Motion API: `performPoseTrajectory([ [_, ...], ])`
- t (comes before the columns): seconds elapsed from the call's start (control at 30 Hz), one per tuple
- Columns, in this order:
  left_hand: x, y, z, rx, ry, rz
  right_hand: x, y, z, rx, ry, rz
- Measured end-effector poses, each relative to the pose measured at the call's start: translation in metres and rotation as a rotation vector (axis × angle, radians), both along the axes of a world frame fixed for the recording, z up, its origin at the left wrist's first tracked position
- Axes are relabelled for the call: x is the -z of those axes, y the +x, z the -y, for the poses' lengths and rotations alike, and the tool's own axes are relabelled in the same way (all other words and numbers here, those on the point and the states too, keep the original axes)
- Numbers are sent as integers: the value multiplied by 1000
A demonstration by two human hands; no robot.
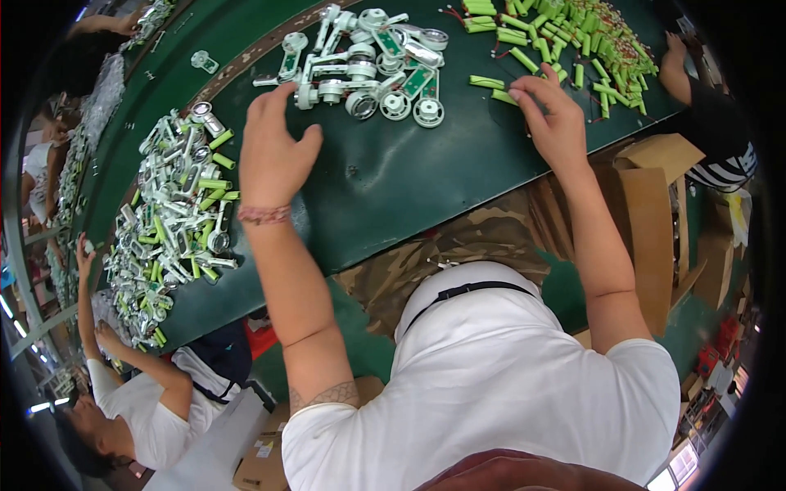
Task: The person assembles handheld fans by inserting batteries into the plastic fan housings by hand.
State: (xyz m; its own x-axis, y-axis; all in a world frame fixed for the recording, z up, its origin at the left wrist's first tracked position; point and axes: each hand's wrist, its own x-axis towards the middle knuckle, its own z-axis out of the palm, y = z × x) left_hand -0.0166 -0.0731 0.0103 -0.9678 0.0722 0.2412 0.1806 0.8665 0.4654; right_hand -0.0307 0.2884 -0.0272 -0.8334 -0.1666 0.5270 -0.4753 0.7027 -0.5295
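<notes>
My left hand [277, 151] is at the left edge of a heap of white plastic parts [360, 69] with round ends and green circuit boards. Its thumb stands well away from the fingers, and the fingertips reach a white part [305, 96]; whether they touch it I cannot tell. On the right, my right hand [557, 119] has thumb and finger closed at the end of a green cylindrical battery [503, 96], another finger raised. Beside that lies another green battery [486, 82], and a large pile of green wired batteries [585, 41] spreads behind the hand.
A second heap of white parts mixed with green batteries [176, 196] covers the table's left side. One white part [205, 61] lies beyond the brown strip [246, 65]. Cardboard boxes [647, 213] stand at the right edge. Co-workers sit at left [155, 401] and right [712, 123].
</notes>
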Motion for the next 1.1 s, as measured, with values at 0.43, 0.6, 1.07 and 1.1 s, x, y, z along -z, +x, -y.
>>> performPoseTrajectory([
  [0.43, 33, -16, -6, -196, 288, -201, -13, -12, 30, -1, -834, 542],
  [0.6, 24, -15, 15, -221, 1148, -42, -30, -4, 45, -240, -962, 667],
  [1.07, 17, -6, -1, -30, 1858, 28, -44, 15, 86, -500, -1109, 693],
  [1.1, 17, -5, -3, 16, 1920, 23, -45, 18, 89, -508, -1112, 702],
])
